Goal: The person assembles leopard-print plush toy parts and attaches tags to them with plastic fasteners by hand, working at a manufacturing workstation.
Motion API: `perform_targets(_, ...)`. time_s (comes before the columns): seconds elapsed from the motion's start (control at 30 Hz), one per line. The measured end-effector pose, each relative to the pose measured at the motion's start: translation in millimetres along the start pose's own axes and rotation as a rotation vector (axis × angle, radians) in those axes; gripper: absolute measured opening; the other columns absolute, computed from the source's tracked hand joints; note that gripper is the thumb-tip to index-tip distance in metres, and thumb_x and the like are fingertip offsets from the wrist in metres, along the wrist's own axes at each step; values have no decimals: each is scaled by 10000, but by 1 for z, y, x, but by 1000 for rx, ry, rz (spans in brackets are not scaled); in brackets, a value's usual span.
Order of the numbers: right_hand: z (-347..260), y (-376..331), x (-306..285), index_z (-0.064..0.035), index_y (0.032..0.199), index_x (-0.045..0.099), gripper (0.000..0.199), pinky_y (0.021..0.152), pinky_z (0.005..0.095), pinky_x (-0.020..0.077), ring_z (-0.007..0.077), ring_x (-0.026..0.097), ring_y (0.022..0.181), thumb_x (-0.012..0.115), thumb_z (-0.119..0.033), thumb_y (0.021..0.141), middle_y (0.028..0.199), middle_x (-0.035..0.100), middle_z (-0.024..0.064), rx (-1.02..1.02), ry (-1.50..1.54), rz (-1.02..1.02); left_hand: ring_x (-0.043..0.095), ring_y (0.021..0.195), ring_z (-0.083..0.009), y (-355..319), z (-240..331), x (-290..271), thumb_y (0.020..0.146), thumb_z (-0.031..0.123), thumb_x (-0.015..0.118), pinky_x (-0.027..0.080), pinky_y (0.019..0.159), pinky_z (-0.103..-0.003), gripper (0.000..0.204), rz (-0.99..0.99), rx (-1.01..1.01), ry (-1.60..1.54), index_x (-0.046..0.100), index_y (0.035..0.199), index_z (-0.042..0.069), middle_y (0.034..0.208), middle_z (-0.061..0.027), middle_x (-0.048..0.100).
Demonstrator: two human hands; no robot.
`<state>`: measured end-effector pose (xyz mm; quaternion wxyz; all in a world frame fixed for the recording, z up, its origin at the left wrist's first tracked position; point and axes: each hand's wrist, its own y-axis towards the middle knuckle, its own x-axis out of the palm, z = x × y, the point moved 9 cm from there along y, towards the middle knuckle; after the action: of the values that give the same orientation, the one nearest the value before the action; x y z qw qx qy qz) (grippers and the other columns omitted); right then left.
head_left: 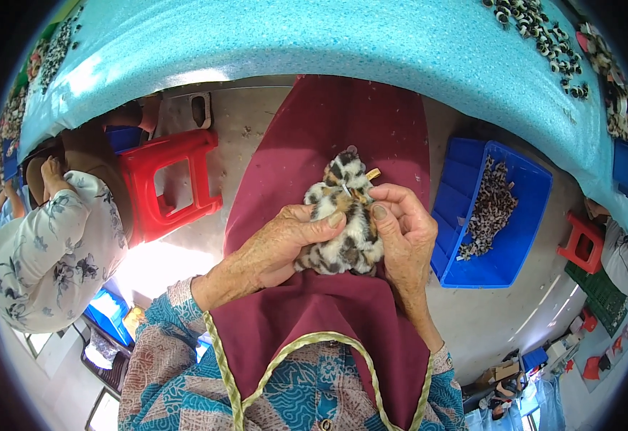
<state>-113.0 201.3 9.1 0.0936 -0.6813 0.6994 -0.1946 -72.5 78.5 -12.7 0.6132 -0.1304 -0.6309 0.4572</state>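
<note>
Short of a table's (314, 43) near edge, over an apron (278, 172), holding a spotted plush (353, 241) two-handed.
Faced by turquoise tabletop, strewn with black-and-white pieces (543, 43) toward the far right corner. Flanked by a blue bin (526, 237) beyond the apron's right edge, heaped with spotted scraps (490, 208), and by a red stool (139, 190) beyond the left edge. Clasping the plush's left side in the left hand (285, 233), thumb pressed on the front; pinching its upper right side between right hand (406, 230) thumb and forefinger, just beside a gold tab (373, 174).
</note>
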Motion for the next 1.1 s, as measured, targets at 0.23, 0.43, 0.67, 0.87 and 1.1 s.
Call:
perform_targets(0.23,-2,-3,-9,48,1020,549,182,667,181,432,55,540,749,571,-20,852,830,613,46,-15,15,39,634,868,-171,-6,-6,12,860,205,589,529,775,-297,287,-53,-51,-100,580,1057,-4,970,-81,642)
perform_targets(0.43,-5,-8,-9,48,1026,544,210,664,177,423,54,533,745,594,-51,847,832,610,49,-1,73,21,624,875,-140,-8,-8,17,859,153,592,528,780,-285,285,-104,-84,-134,558,1118,40,987,-45,633)
perform_targets(0.67,-17,-13,1,44,1012,548,213,666,179,424,54,538,733,610,-72,844,820,615,47,21,32,2,611,886,-122,-11,-6,15,833,134,629,510,804,-267,287,-17,-28,-43,572,1097,38,990,-43,633)
perform_targets(0.87,-10,-15,-5,44,998,552,182,684,181,439,64,565,765,597,-49,847,844,629,64,40,1,33,613,900,-139,-14,-11,13,832,142,628,510,807,-285,297,26,-68,-85,566,1103,37,1000,-45,633)
perform_targets(1.1,-17,-16,-6,44,989,553,163,679,183,450,67,571,760,589,-35,851,844,632,66,-7,9,50,618,911,-170,-13,-9,20,824,125,625,508,818,-318,311,-25,-1,-154,552,1110,23,1016,-57,628)
